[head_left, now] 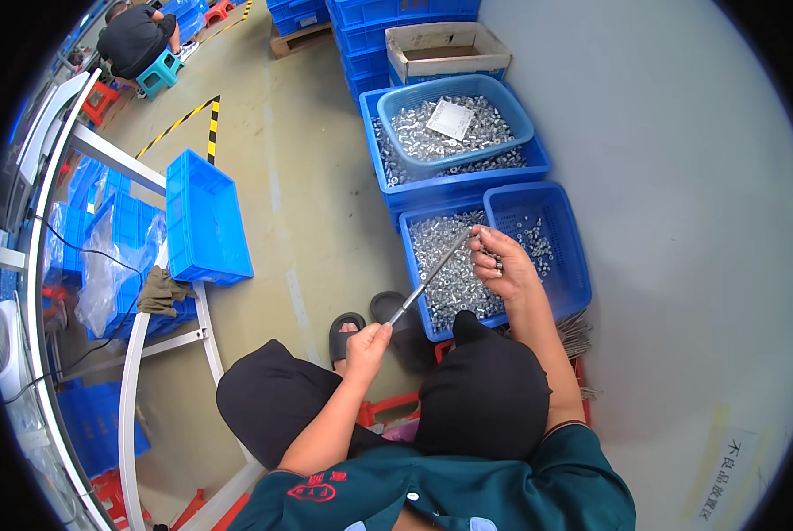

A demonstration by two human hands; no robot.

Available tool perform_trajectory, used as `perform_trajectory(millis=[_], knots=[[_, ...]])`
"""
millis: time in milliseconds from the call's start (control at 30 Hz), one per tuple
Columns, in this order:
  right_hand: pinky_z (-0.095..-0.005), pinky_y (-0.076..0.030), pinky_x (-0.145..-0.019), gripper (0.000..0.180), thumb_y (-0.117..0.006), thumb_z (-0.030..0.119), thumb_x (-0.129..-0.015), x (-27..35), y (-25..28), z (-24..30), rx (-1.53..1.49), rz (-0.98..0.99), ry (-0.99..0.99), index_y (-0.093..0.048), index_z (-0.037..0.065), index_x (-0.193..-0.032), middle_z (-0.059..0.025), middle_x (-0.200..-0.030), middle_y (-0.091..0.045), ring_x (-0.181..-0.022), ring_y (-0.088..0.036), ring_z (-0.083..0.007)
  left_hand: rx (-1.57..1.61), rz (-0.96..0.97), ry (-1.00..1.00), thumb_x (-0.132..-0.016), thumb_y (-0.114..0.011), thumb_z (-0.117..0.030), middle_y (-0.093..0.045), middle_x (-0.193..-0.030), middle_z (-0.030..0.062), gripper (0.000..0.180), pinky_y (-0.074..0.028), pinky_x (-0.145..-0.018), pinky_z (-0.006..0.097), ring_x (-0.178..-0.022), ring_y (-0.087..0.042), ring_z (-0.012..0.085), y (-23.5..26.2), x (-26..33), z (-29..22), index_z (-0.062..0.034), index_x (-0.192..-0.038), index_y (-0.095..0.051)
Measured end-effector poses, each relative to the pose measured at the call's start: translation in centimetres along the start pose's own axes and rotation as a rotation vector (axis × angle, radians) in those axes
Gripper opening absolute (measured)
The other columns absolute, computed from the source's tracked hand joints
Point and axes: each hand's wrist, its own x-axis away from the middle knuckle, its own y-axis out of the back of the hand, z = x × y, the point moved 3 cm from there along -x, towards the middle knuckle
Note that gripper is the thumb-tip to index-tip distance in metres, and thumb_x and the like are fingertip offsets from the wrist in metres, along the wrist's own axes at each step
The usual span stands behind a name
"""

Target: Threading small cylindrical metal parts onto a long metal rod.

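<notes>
My left hand [367, 350] is closed around the lower end of a slim metal rod [427, 283], which slants up and to the right. At its far end, my right hand [508, 268] pinches with thumb and forefinger close to the tip. Small shiny metal parts [500, 263] show among the curled fingers of that hand; their exact shape is hard to make out. Beneath the rod sits a blue crate [420, 305] filled with small silvery metal fittings [445, 288]. A blue mesh basket [578, 265] with fewer such pieces rests in its right part, beside my right hand.
Beyond stands another blue crate [467, 193] bearing a light-blue basket [525, 133] of metal parts with a paper slip. A cardboard box [494, 66] is behind. Thin metal rods [575, 338] lie by my right forearm. A white-framed table [131, 389] and blue bin [209, 226] stand left; a wall [680, 221] right.
</notes>
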Motion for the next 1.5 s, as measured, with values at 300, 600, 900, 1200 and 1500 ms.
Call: perform_trajectory(millis=[300,600,900,1200,1500], knots=[[-0.0159,-0.029,-0.037,0.023,-0.050,0.017,-0.092,-0.3,-0.2,-0.1,-0.231,-0.056,-0.061,-0.053,-0.001,-0.106,-0.0055,-0.076,-0.052,-0.050,-0.039,-0.0064,-0.048,-0.024,-0.073,-0.089,-0.056,-0.025,-0.031,-0.050,0.0029,0.037,-0.028,-0.045,0.030,-0.048,-0.030,0.0097,0.2,0.3,0.6,-0.0017,-0.062,-0.045],[-0.0161,-0.028,-0.037,0.020,-0.050,0.017,-0.092,-0.3,1.0,0.1,-0.076,-0.059,-0.005,-0.054,0.001,-0.104,-0.0058,-0.076,-0.052,-0.049,-0.038,-0.0063,-0.130,-0.070,-0.161,-0.088,-0.057,-0.027,-0.034,-0.049,0.0072,0.037,-0.031,-0.047,0.032,-0.046,-0.033,0.0150,0.7,0.2,0.1,-0.0020,-0.062,-0.047],[-0.0158,-0.026,-0.036,0.020,-0.051,0.023,-0.092,0.0,0.4,-0.1,-0.187,-0.023,-0.075,-0.056,0.004,-0.094,-0.0029,-0.064,-0.048,-0.045,-0.036,-0.0053,-0.180,-0.071,-0.203,-0.087,-0.058,-0.027,-0.037,-0.049,0.0101,0.037,-0.032,-0.046,0.034,-0.043,-0.036,0.0191,0.8,0.5,-1.1,-0.0022,-0.062,-0.047],[-0.0165,-0.026,-0.036,0.021,-0.050,0.022,-0.092,-0.2,0.6,-0.2,-0.040,0.014,-0.205,-0.057,0.002,-0.093,-0.0001,-0.059,-0.045,-0.042,-0.035,-0.0047,-0.252,-0.075,-0.232,-0.087,-0.058,-0.026,-0.042,-0.049,0.0123,0.035,-0.035,-0.047,0.036,-0.044,-0.043,0.0266,0.9,0.4,-1.1,-0.0032,-0.062,-0.049],[-0.0167,-0.025,-0.040,0.026,-0.054,0.020,-0.090,0.8,-2.7,0.0,0.383,-0.061,0.085,-0.058,-0.001,-0.105,0.0018,-0.062,-0.045,-0.046,-0.034,-0.0032,-0.023,-0.018,-0.136,-0.089,-0.057,-0.024,-0.035,-0.050,0.0041,0.036,-0.030,-0.047,0.028,-0.048,-0.034,0.0106,0.4,0.2,0.1,-0.0020,-0.063,-0.046]])
